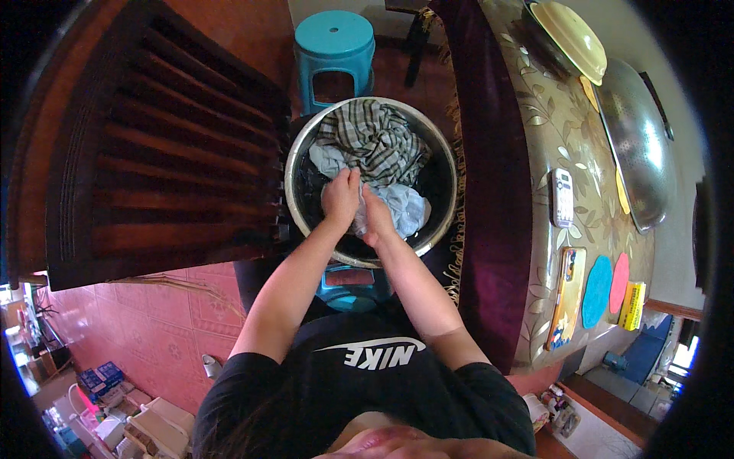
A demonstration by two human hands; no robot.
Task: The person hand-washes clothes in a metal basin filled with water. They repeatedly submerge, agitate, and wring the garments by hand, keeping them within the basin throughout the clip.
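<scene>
A round metal basin [448, 221] stands before me with wet clothes inside. My left hand [342, 198] and my right hand [375, 213] meet over its near half, both gripping a pale blue-white cloth [404, 206] that bunches out to the right. Behind them a striped black, grey and white garment [373, 137] lies heaped against the far wall of the basin. Another pale piece of cloth [327, 159] shows at the left, beside the striped one. Dark water or basin floor surrounds the clothes; I cannot tell which.
A blue plastic stool [334, 40] stands beyond the basin, and a slatted wooden chair [183, 143] flanks it on the left. The table [596, 178] on the right holds a remote control [562, 198], a phone [566, 298], coasters [597, 292], a yellow box [632, 307] and a perforated metal colander [636, 137].
</scene>
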